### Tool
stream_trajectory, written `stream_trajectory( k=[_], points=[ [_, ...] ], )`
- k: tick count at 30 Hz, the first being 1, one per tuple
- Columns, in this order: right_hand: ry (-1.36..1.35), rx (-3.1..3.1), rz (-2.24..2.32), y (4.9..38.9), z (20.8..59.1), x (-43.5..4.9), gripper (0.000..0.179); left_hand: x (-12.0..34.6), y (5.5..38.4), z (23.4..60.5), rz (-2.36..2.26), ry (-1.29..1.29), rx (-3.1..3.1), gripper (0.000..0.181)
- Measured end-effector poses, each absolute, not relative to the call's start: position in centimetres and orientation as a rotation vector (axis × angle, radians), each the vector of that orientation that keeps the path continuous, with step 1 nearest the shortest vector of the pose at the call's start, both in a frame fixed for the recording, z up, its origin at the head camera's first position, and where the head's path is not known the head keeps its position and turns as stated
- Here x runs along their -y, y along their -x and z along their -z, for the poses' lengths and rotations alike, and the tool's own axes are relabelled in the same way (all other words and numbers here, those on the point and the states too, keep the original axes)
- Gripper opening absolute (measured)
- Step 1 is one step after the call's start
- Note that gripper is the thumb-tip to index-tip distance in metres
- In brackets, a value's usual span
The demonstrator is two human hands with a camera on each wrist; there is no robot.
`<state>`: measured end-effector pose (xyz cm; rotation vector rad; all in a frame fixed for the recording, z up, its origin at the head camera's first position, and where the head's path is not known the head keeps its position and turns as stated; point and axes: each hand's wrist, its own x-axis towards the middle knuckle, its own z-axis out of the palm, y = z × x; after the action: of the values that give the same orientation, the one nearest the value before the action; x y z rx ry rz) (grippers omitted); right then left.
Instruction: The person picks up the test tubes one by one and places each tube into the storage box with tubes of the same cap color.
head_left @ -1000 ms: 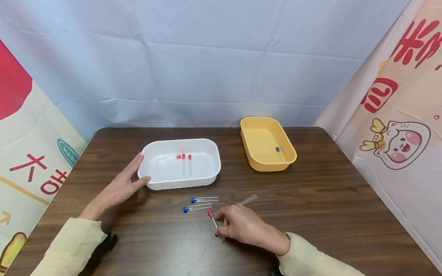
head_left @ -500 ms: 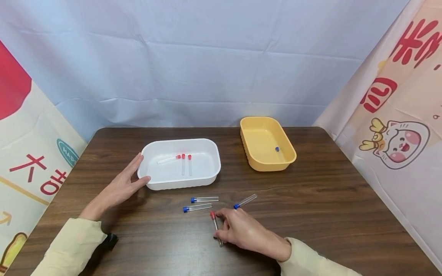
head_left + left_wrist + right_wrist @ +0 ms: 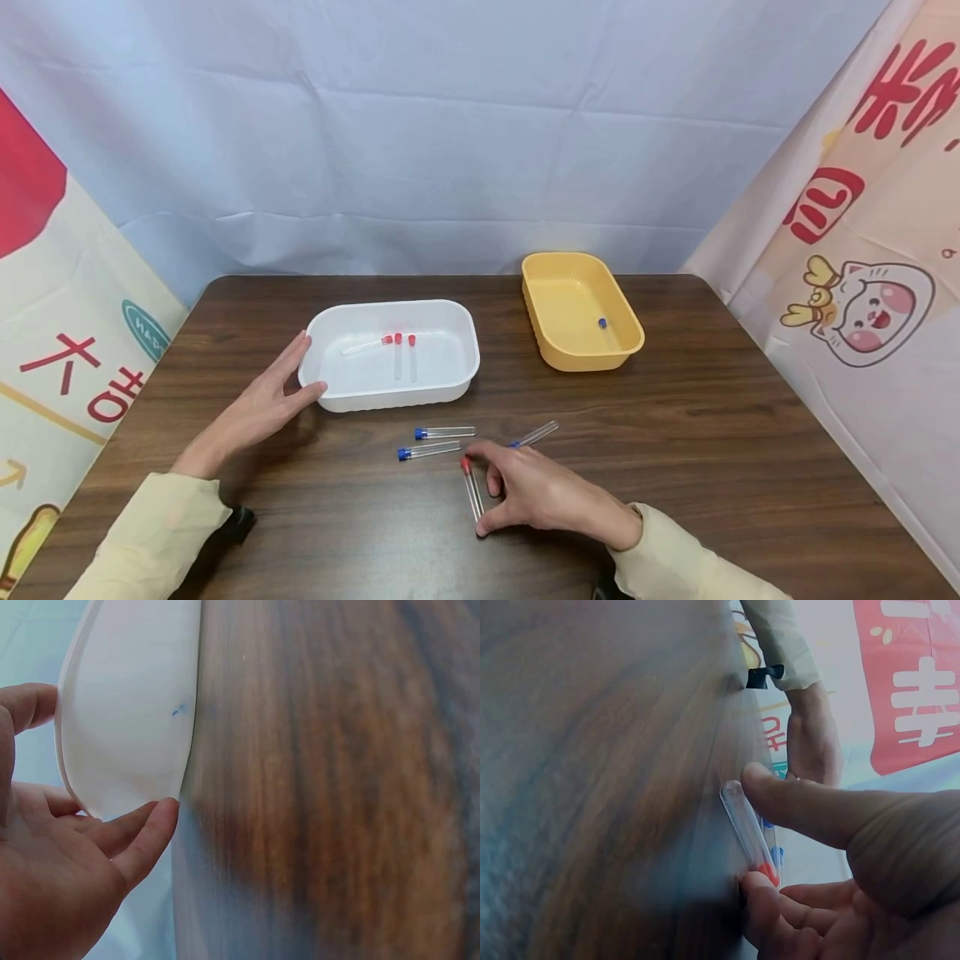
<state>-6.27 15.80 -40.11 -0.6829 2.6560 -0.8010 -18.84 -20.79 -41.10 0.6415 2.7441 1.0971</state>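
Observation:
My right hand (image 3: pixel 543 492) pinches a red-capped test tube (image 3: pixel 474 493) lengthwise, thumb at the rounded end and index finger by the cap. The right wrist view shows the clear tube (image 3: pixel 746 825) close over the table. At left, my left hand (image 3: pixel 258 412) rests against the left end of a white tray (image 3: pixel 405 400), fingers extended along the outer wall and thumb on the rim. Red-capped tubes (image 3: pixel 412 364) lie inside that tray. Two blue-capped tubes (image 3: pixel 447 432) lie in front of it; another blue-capped tube (image 3: pixel 538 434) lies behind my right hand, its cap partly hidden.
A yellow tray (image 3: pixel 562 287) stands at the back right and holds a blue-capped tube (image 3: pixel 603 323). The brown wooden table (image 3: pixel 712 467) ends at a pale curtain (image 3: pixel 450 167). Printed cloths hang on both sides.
My right thumb and index finger have spread along the red-capped tube, from its side to its ends. The tube has shifted slightly right. My left hand and both trays have kept their places.

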Motion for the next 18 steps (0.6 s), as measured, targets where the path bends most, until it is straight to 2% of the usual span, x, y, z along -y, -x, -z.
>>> stream_trajectory(
  k=[6, 18],
  points=[
    [0.711, -2.688, 0.662, 6.25, 39.94, -15.59, 0.084, 20.83, 18.88, 41.18, -1.101, -0.646, -2.744, 0.082],
    [0.718, -2.709, 0.561, 6.34, 39.93, -15.22, 0.084, 20.87, 19.21, 41.38, -1.099, -0.646, -2.74, 0.083]
  ],
)
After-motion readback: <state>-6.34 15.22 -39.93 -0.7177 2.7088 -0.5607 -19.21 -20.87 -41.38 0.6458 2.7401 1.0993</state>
